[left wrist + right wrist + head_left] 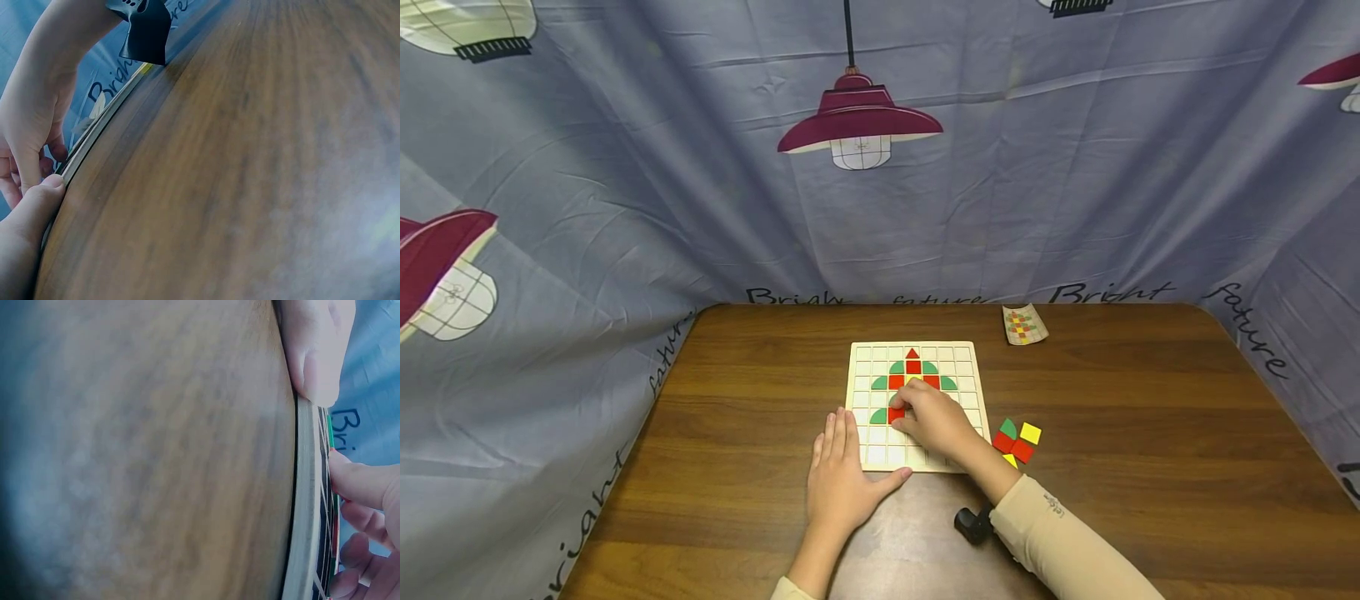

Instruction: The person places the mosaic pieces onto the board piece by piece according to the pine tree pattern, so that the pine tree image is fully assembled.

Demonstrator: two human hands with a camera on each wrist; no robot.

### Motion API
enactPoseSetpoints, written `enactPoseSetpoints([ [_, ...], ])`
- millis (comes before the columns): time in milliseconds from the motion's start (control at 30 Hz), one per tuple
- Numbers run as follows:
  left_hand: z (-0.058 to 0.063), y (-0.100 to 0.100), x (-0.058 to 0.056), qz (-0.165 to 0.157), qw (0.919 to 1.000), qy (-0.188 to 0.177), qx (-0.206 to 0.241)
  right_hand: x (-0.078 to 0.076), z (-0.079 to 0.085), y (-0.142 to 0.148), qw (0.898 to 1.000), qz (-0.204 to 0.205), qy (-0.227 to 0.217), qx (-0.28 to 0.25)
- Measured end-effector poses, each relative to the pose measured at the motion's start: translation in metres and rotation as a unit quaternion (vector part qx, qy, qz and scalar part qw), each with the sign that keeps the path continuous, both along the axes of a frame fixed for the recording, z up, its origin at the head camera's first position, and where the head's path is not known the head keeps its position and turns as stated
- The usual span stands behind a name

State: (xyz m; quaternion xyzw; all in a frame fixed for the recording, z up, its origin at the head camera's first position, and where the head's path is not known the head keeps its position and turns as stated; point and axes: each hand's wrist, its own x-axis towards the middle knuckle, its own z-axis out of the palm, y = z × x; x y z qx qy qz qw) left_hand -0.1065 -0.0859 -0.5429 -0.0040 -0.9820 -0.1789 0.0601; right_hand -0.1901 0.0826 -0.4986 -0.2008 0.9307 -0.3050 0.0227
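A pale square grid board [880,457] lies on the table, with red, green and yellow tiles set in a tree-like pattern. My right hand [936,419] reaches over it from the right, thumb and index finger pinching a red square tile [895,415] at the board's surface. A green quarter-round tile [879,417] sits just left of that tile. My left hand [841,479] rests at the board's lower left, fingers straight along the side and thumb by the front edge. In the left wrist view the left thumb [39,203] touches the board's edge.
Right of the board lie several loose tiles, among them a yellow square [1031,433], a red square [1022,451] and a green quarter-round [1008,429]. A small pattern card [1024,325] lies at the table's back. Under my right forearm shows a black object [972,526].
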Motion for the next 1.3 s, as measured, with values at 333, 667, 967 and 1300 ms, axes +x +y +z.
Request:
enactPoseSetpoints([
  [333, -0.001, -0.001, 0.0, -0.001, 1.0, 0.004, -0.003, -0.001, -0.003, 0.001, 1.0, 0.008, 0.022, 0.006],
  [667, -0.002, 0.0, 0.0, -0.001, 0.9999, 0.009, -0.007, -0.002, -0.005, 0.002, 0.999, 0.012, 0.033, 0.019],
  [967, 0.0, 0.0, 0.0, 0.0, 1.0, 0.007, -0.006, 0.005, 0.005, 0.011, 0.999, 0.013, 0.012, 0.031],
  [1300, -0.001, 0.0, -0.001, 0.0, 1.0, 0.007, 0.002, 0.016, 0.02, 0.071, 0.999, -0.018, -0.01, 0.032],
])
